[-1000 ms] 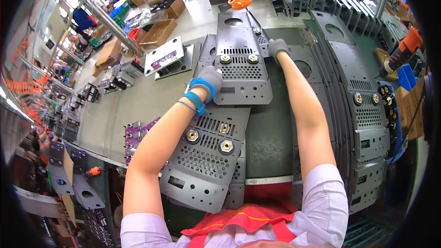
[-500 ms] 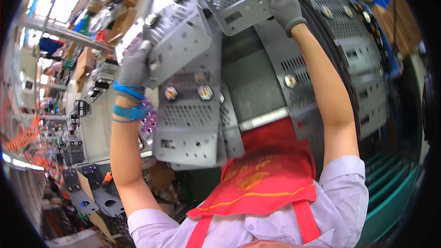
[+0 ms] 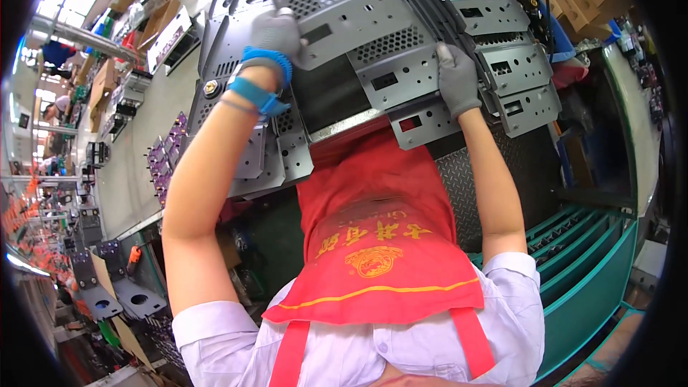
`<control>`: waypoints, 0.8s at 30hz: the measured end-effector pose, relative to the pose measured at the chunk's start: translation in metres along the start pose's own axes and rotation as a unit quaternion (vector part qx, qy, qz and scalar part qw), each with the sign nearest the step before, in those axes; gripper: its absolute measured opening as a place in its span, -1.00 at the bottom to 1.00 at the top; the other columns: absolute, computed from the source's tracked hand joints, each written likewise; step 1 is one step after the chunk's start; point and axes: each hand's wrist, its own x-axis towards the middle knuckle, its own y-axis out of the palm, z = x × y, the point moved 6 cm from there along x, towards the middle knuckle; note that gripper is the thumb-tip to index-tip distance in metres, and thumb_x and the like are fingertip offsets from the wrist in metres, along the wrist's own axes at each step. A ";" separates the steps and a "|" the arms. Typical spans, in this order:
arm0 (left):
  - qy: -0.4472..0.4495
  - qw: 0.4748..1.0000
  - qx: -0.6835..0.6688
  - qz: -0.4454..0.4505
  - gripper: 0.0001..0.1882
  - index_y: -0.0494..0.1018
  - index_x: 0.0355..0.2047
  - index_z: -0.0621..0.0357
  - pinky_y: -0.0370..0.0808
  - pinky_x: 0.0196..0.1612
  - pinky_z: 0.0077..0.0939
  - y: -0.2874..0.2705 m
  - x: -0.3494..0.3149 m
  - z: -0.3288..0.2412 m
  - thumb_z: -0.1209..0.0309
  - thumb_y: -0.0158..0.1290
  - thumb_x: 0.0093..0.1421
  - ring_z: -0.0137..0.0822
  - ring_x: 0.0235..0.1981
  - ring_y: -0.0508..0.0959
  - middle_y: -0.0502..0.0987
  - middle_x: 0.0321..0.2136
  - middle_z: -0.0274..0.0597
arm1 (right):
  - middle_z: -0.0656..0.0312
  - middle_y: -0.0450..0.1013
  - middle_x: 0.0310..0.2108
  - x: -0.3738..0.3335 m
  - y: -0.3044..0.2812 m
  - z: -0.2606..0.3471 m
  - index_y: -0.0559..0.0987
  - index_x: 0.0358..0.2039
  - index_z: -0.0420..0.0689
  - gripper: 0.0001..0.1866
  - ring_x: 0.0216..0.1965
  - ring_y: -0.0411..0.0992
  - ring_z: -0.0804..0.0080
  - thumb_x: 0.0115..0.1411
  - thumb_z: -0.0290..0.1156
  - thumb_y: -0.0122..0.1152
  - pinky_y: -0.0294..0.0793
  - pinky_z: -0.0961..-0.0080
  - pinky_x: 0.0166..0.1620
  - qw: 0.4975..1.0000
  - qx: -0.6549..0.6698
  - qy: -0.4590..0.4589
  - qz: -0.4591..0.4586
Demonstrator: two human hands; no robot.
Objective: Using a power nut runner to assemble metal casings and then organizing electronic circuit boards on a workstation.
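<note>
We have drawn the grey perforated panel (image 3: 358,36) off the surface (image 3: 136,172) toward our chest; left hand (image 3: 276,32) and right hand (image 3: 457,80) fingers stay clamped on its edges.

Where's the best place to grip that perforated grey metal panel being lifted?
Probably by its two opposite side edges, one hand from each side, as now: left hand on the left edge, right hand on the right near the lower corner. The grey metal panel is broad, flat and thin, with cutouts, so gloved edge grips look steadiest.
</note>
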 end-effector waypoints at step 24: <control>-0.131 0.975 0.176 0.017 -0.43 0.42 0.01 0.25 0.39 0.09 -0.19 0.096 0.033 0.096 0.04 -0.04 0.18 0.09 0.01 0.49 0.46 -0.02 0.24 | 0.07 0.49 -0.27 -0.143 -0.051 -0.014 0.46 -0.13 -0.24 -0.73 -0.36 0.49 0.31 0.31 -0.32 -0.06 0.49 0.50 -0.34 0.996 0.038 0.075 0.041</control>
